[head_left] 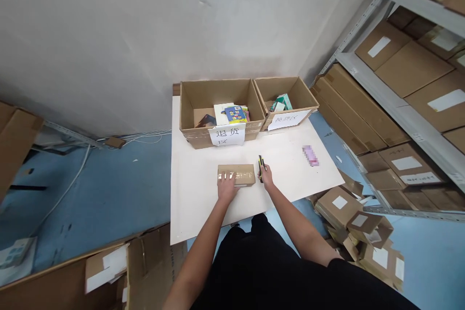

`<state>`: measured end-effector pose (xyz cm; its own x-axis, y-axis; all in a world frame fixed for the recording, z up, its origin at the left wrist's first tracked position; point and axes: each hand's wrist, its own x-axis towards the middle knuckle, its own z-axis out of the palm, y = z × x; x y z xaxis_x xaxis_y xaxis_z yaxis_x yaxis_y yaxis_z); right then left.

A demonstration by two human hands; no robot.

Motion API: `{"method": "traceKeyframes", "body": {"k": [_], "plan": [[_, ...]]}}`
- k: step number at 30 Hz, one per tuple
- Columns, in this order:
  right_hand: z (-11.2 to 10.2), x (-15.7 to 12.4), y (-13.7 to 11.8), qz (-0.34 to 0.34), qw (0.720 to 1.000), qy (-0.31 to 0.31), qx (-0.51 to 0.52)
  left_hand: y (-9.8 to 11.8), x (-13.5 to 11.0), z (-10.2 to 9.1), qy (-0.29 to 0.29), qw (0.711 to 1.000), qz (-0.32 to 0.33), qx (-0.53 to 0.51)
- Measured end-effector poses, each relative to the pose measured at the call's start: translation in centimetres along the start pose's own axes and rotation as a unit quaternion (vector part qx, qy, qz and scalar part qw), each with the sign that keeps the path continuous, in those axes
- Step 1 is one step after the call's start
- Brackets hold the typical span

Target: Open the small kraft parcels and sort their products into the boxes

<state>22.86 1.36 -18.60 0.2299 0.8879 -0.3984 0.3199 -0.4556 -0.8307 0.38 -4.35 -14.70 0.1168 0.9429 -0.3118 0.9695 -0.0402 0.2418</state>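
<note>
One taped box (pixel 245 173) sits on the table (pixel 196 189) beneath the spread left hand (pixel 227 185); the right hand (pixel 267 177), wrapped round a utility knife (pixel 260 165), should work shallowly, well clear of the left.

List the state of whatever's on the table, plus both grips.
Box: shut, taped.
Cutter: held; blade unclear.
Left bin: open, goods inside.
Right bin: open, goods inside.
Pink thing: lying down, pixelated.
Left grip: resting on box.
Right grip: closed around cutter.
</note>
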Motion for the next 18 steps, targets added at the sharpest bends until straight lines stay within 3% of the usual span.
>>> {"method": "traceKeyframes", "body": {"k": [2, 4, 7, 12, 18], "plan": [[-1.2, -0.9, 0.6, 0.041, 0.994, -0.027, 0.095, -1.0, 0.8, 0.0, -0.007, 0.998, 0.067, -0.008], [-2.3, -1.9, 1.0, 0.072, 0.986, -0.07, 0.134, -1.6, 1.4, 0.4, -0.004, 0.996, 0.086, -0.017], [-3.1, -2.7, 0.6, 0.112, 0.983, -0.11, 0.097, -1.6, 1.5, 1.0, 0.014, 0.997, 0.071, -0.022], [-2.6, -2.3, -0.6, 0.124, 0.981, -0.146, -0.007, -1.3, 1.1, 1.6, 0.024, 0.998, 0.059, -0.009], [-2.7, -2.3, -0.9, 0.112, 0.981, -0.159, -0.007, -1.3, 1.2, 1.8, 0.022, 0.998, 0.058, -0.003]]}}
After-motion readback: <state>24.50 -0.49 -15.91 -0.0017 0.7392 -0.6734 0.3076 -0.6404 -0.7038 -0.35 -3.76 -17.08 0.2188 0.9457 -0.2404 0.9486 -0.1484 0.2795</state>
